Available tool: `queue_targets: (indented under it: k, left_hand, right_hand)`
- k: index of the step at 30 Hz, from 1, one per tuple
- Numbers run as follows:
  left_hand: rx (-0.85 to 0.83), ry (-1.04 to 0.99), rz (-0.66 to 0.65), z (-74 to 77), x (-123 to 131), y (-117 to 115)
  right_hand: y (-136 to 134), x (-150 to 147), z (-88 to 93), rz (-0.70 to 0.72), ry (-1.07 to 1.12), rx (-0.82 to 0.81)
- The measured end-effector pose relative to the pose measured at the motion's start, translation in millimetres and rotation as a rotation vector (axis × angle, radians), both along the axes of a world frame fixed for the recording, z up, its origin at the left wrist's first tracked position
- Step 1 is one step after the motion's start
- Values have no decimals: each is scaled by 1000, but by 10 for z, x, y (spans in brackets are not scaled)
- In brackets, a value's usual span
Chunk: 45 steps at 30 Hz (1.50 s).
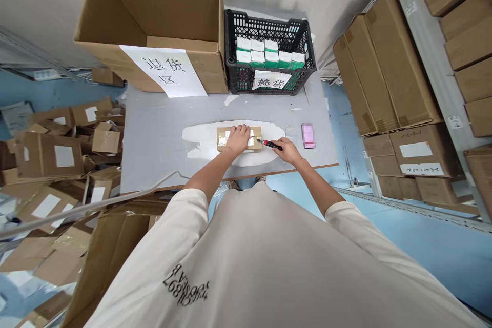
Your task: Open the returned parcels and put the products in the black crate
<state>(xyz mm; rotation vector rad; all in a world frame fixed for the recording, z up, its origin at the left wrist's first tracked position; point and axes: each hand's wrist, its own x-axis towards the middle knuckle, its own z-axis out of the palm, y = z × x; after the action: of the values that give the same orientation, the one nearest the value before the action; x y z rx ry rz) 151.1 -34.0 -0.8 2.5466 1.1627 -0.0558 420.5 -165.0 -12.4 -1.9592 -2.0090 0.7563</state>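
A small brown cardboard box [222, 138] with a white label and clear tape lies on a white patch [198, 136] of the table. Across its top rests my left hand [239, 138], fingers stretched out and pressing it down. My right hand [286, 150] is wrapped round a black and red box cutter [272, 144]. The cutter's blade points left and meets the right end of the box; whether it has gone into the tape is too small to tell. To the right of that hand sits a pink item [308, 136], its surface blurred.
A large open carton [154, 61] with a paper sign stands at the back left, beside a black plastic crate [269, 82] of white-and-green boxes. Many cardboard boxes [49, 156] are piled on the floor at left. Shelves with cartons [392, 66] rise at right. A cable [115, 199] crosses the table's front-left edge.
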Motion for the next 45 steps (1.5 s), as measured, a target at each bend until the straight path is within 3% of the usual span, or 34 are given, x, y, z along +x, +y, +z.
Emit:
queue_targets:
  k: [5,16,22,28,34,39,45]
  left_hand:
    - [-23,-91,57,-66,-3,-114]
    - [-67,-181,75,-88,-59,-102]
    - [-78,-167,77,-98,-80,-145]
    - [-62,-150,112,-58,-97,-201]
    - [-75,-120,117,14,-401,-317]
    - [-76,-57,295,147,-784,-448]
    - [-101,16,418,165,-1117,-508]
  right_hand:
    - [-7,-45,-33,-54,14,19]
    - [19,26,-115,-122,126,-13]
    - [75,395,-159,-409,104,114]
    - [215,622,-292,-513,109,9]
    - [227,679,-634,-597,23,-155]
    - [284,788,-883,-674,-50,-210]
    - [255,797,-980,-678,-98,-271]
